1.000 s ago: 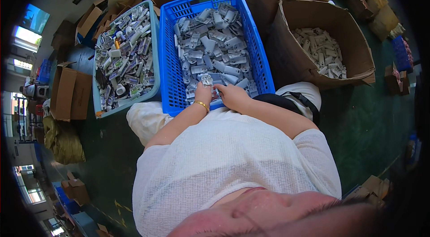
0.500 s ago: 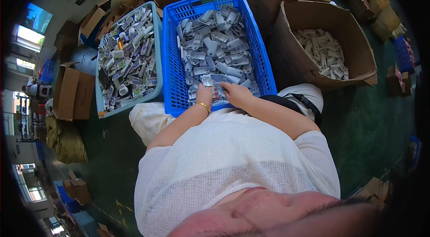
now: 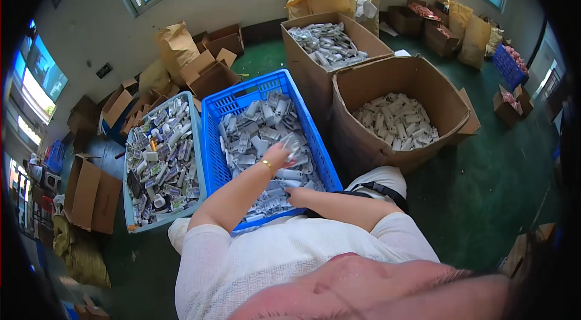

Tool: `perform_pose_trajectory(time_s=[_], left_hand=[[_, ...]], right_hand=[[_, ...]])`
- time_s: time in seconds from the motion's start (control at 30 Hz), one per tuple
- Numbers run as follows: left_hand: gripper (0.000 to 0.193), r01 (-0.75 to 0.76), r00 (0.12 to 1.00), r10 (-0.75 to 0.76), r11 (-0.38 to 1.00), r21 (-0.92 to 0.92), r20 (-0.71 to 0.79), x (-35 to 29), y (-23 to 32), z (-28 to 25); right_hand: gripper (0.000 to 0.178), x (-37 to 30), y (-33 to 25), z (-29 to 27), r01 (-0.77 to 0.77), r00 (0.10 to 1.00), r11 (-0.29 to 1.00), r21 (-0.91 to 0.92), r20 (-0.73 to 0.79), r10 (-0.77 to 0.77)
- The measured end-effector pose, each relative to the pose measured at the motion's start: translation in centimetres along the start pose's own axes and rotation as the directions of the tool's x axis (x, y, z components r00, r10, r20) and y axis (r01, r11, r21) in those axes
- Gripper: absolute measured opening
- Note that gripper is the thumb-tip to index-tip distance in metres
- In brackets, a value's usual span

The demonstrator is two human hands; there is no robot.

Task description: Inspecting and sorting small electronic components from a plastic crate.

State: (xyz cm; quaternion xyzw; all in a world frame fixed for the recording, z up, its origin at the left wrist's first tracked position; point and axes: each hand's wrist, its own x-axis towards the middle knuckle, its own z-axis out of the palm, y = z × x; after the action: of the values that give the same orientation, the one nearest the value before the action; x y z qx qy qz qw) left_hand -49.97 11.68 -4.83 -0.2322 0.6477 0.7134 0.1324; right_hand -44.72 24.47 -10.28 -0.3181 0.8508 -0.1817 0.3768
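— Where's the piece being handled?

— A pale grey packet (image 3: pixel 295 146), in the middle of the blue crate (image 3: pixel 315 132), on top of the heap. The left hand (image 3: pixel 279 154) has its fingers closed on it.

— And the other hand?

— The right hand (image 3: pixel 298 195) rests low among the packets near the crate's front edge; whether its fingers grip anything, I cannot tell.

— How to do this well?

— I'd lift one packet clear rather than drag neighbours along. The light-blue crate (image 3: pixel 196 156) stands just to the left, the cardboard box (image 3: pixel 451 102) to the right.
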Motion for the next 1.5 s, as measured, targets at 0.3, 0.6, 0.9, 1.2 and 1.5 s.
perform_pose_trajectory(time_s=[0.3, 0.6, 0.9, 1.2, 1.5], left_hand=[[0.043, -0.462, 0.860, 0.501, 0.847, -0.261, 0.103, -3.1, 7.0, 7.6], [0.035, 0.121, 0.975, -0.206, 0.162, 0.979, -0.087, 5.7, -14.7, -14.2], [0.066, -0.023, 0.942, -0.336, -0.014, 1.000, 0.016, 3.5, -18.1, -14.1], [0.051, -0.006, 0.928, -0.372, -0.053, 0.999, -0.015, 3.0, -20.4, -10.3], [0.023, -0.202, 0.962, -0.186, 0.005, 0.979, 0.199, 2.8, -19.2, -9.5]], right_hand=[[0.047, -0.6, 0.4, -1.3, 0.025, 0.990, 0.992, 0.122, -0.138, -0.008], [0.041, 0.2, 1.5, -1.5, 0.121, 0.966, 0.867, 0.483, -0.258, 0.009], [0.044, 1.9, 2.3, -0.5, -0.023, 0.994, 0.781, 0.624, -0.069, 0.084], [0.045, 2.6, 2.5, -0.6, -0.141, 0.989, 0.719, 0.681, 0.133, 0.068], [0.044, 0.6, 0.5, -2.4, -0.166, 0.984, 0.709, 0.685, 0.158, 0.078]])
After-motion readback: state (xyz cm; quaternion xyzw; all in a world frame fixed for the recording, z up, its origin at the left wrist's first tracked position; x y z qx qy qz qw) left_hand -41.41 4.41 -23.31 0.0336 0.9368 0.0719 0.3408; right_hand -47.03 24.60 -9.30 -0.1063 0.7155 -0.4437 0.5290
